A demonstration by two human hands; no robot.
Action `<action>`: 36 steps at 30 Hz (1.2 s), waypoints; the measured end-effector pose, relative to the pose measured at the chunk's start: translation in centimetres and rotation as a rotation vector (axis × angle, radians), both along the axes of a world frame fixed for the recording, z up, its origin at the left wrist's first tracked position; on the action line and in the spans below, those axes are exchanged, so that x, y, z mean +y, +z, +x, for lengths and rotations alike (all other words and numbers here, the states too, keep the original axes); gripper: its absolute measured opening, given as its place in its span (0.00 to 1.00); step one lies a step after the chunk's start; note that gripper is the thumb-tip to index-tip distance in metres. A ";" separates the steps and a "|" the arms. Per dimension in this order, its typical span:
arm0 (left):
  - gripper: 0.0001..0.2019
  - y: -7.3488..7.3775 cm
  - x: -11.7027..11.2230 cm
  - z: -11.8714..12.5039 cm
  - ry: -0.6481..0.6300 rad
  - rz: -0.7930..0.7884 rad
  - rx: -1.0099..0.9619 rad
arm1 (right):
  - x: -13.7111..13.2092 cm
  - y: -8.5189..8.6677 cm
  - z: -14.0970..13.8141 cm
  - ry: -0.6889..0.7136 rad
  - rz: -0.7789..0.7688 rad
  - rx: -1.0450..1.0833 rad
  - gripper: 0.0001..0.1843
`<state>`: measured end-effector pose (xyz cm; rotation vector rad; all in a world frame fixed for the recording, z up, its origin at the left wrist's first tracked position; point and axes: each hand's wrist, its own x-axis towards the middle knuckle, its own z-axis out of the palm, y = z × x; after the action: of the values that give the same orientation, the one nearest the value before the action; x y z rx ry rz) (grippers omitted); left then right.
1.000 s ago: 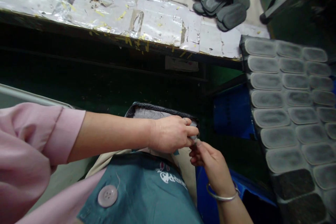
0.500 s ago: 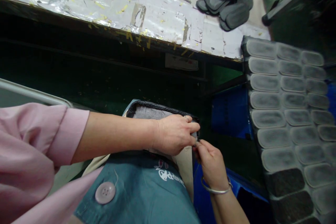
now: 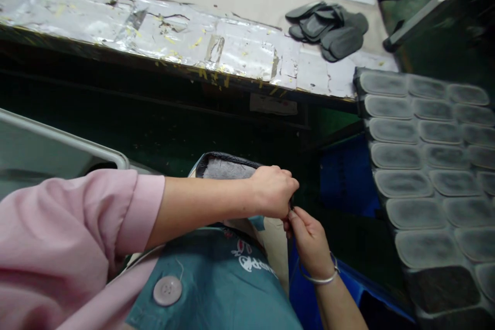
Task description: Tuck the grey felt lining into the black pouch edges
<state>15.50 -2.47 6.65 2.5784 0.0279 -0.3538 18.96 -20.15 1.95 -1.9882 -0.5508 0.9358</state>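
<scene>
A grey insole with a dark stitched rim (image 3: 223,166) lies across my lap, above my teal apron (image 3: 216,289). My left hand (image 3: 273,191) is closed over its right end, fingers curled around the edge. My right hand (image 3: 307,240), with a silver bangle on the wrist, comes up from below and pinches at the same end with its fingertips against my left thumb. What the pinch holds is too small to make out. Both hands touch each other.
A foil-covered workbench edge (image 3: 232,62) runs across the top, with a pile of dark insoles (image 3: 328,28) on it. Stacked rows of grey insoles (image 3: 425,154) fill the right side. A blue crate (image 3: 344,175) stands below, a metal rail (image 3: 58,136) at left.
My right hand has turned from palm-up fingers to a tight pinch at the insole's end. My left hand has closed further over it. The view has tilted down slightly.
</scene>
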 end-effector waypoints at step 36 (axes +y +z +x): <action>0.07 -0.9 -2.4 -1.5 0.296 -0.013 -0.048 | 0.5 -0.8 -0.3 -0.051 0.094 -0.242 0.18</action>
<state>14.00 -4.84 5.80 2.5200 0.3835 -0.1807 18.63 -19.69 1.15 -2.0323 -0.6623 0.6307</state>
